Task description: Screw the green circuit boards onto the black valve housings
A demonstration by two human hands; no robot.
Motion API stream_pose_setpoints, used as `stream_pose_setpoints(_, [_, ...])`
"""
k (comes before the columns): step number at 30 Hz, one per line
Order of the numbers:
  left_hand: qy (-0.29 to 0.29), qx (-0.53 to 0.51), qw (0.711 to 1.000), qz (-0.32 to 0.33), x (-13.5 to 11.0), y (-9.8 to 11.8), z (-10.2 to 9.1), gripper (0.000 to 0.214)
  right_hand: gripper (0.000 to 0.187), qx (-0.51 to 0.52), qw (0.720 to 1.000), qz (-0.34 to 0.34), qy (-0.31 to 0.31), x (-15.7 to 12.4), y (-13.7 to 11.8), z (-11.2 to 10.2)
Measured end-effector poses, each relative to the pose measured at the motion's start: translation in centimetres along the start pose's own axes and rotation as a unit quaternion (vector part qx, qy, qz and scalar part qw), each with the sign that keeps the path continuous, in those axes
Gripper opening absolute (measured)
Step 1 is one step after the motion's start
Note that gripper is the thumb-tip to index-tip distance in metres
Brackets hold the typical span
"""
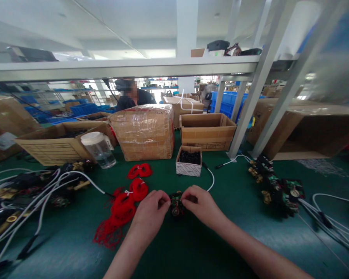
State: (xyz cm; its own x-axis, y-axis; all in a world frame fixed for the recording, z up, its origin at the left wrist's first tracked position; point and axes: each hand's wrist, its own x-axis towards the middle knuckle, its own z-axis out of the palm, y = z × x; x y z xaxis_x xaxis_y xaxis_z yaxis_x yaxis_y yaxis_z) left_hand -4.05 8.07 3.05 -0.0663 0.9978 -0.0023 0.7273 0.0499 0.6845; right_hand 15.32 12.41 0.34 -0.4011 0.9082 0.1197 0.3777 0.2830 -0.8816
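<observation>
One small black-and-green circuit assembly with a round metal part [176,209] lies on the dark green bench top [221,248], at the centre of the dial, between two bare hands. Three red wire bundles tied with white show, one coiled bundle [139,170] towards 10 o'clock, one folded bundle [140,189] nearer in, and one loose-ended bundle [123,209] at 9. One small patterned white cardboard box [189,169] of black parts (too many to count) stands just past 12, one clear plastic jug with a white lid [100,151] at 10, one tape-wrapped brown carton [142,133] at 11 and one open brown carton [208,135] at 1. The left hand [152,209] has thumb and forefinger pinched nearly closed on the assembly's 9 o'clock edge; the right hand [199,201] pinches its 3 o'clock edge likewise, the exact piece between the fingertips too small to tell
</observation>
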Motion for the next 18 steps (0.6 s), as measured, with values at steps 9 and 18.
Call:
stream_pose_setpoints(9, [0.021,0.011,1.0,0.011,0.3,0.1,0.4,0.016,0.013,0.003,0.999,-0.018,0.043,0.4,0.9,0.9])
stream_pose_setpoints(18, [0.069,-0.008,0.997,0.038,0.3,-0.6,1.5,0.013,0.012,-0.05,0.996,-0.012,0.067,-0.1,0.1,1.5])
